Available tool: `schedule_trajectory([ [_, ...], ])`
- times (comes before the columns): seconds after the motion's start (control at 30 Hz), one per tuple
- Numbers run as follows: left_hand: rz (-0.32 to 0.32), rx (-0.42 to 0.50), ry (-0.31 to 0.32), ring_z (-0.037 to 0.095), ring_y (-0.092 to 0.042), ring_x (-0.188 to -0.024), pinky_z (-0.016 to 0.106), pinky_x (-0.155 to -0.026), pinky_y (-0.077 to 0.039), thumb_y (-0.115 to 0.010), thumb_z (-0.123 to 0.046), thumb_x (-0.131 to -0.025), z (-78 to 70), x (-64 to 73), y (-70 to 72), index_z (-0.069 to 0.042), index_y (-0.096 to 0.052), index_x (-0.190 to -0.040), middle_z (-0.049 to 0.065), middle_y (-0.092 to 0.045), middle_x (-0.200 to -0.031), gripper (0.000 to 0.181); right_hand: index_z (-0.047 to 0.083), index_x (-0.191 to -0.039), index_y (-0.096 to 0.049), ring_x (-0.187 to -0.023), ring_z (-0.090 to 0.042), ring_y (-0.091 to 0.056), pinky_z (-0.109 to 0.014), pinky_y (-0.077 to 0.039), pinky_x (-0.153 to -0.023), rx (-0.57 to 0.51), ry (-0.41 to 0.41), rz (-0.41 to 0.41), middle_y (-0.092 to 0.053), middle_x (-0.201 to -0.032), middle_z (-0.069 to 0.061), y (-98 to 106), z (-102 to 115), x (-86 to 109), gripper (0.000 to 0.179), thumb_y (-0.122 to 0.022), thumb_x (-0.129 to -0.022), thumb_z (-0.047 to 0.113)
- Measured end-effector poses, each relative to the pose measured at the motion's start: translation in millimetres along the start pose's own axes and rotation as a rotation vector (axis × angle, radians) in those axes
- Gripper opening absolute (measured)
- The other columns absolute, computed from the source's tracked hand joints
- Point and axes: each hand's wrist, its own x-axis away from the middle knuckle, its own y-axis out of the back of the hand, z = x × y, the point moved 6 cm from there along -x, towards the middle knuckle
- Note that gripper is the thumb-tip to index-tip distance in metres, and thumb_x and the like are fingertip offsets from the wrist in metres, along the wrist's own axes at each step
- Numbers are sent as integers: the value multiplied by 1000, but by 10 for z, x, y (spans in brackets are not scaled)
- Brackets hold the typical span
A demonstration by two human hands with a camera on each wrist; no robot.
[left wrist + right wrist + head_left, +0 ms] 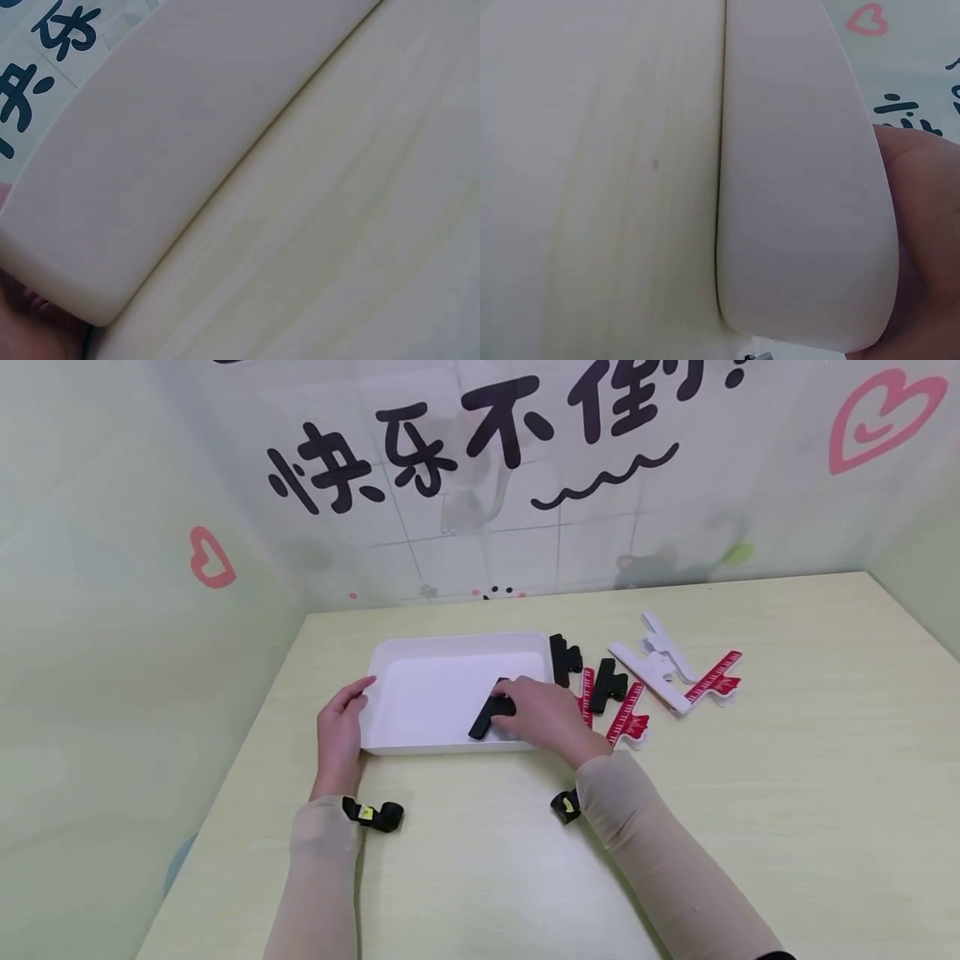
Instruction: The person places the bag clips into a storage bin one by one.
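Note:
A shallow white tray (pixel 442 749) lies on the table, its long side toward me. My left hand (pixel 341 735) grips the tray's left end, with fingertips at the rim. In the left wrist view, part of that hand (pixel 34 326) shows against the tray's corner. Inside the tray at the right, my right hand (pixel 543 714) pinches a black clip (pixel 486 718) that slants over the tray floor. The tray's outer wall (pixel 802 187) hides this clip in the right wrist view, where part of the hand (pixel 930 217) appears behind the wall.
Right of the tray lie two more black clips (pixel 602 687), several red-and-white clips (pixel 625 714) with ruler-like marks, and two long white clips (pixel 648 677). One red clip (pixel 587 689) is partly covered by my right hand. A printed wall sheet (pixel 480 543) stands behind the table.

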Motion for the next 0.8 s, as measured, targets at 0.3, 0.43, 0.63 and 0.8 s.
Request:
schedule_trajectory([
  [0.3,-2,-48,-14,10,-37,-126,33,-106,-33,-44,-17,-96,-8,-8,-1,-22,-63,-118,-6,-47,-135,29,24,-122,-57,-85,-16,-57,-33,-47,-63,74,-8,40,-61,-110,1,-19,48,46,44,-61,-83,44],
  [0.43,-1,-29,-9,10,-38,-125,33,-105,-33,-43,-16,-96,-2,-7,-11,-21,-64,-118,-5,-47,-135,30,25,-123,-57,-82,-18,-56,-34,-48,-64,87,-13,34,-59,-110,-2,-24,52,54,43,-60,-84,44],
  [0.63,-10,-26,-12,10,-38,-125,32,-106,-32,-44,-14,-96,-7,-13,-12,-20,-64,-117,-4,-49,-133,30,25,-126,-55,-79,-19,-54,-33,-48,-63,82,-25,26,-56,-111,-6,-26,52,57,43,-59,-86,41],
  [0.8,-14,-27,-2,10,-38,-125,32,-106,-32,-44,-14,-96,1,-24,-4,-21,-65,-117,-5,-49,-134,30,24,-125,-56,-76,-19,-53,-30,-46,-60,70,-28,20,-52,-111,-7,-21,65,56,41,-59,-87,38],
])
